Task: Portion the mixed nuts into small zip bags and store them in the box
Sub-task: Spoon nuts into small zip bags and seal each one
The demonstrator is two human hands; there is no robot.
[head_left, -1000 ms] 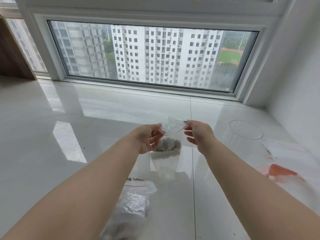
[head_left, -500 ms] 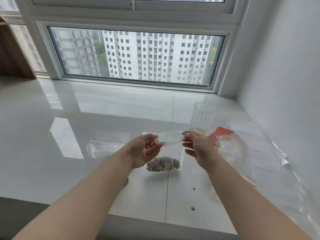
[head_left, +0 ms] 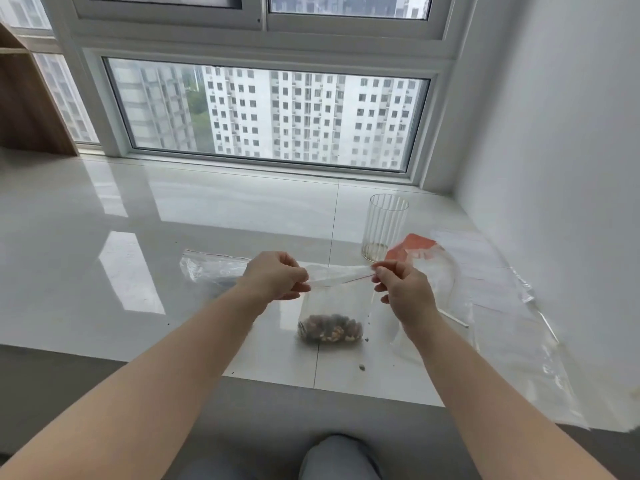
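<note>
I've got the small clear plastic zip bag [head_left: 330,306] strung between both hands, out over the glossy white tiled ledge [head_left: 104,271]. My left hand [head_left: 275,276] is curled tight, thumb and fingers pinching the left end of the bag's top strip. My right hand [head_left: 403,292] pinches the right end at the thin red seal line, the other fingers loosely bent below. The top edge runs taut and nearly level from one pinch to the other. The bag hangs straight down, and the brown and tan mixed nuts [head_left: 330,330] are heaped in its bottom; whether the bottom touches the ledge, I can't tell. Behind my left hand lies a larger clear plastic bag [head_left: 211,268], flat on the tile. Beyond my right hand stands a ribbed clear glass tumbler [head_left: 383,226], upright, and just beside it a crumpled clear bag with an orange-red patch [head_left: 417,244]. A few crumbs [head_left: 362,367] dot the ledge near its front edge.
</note>
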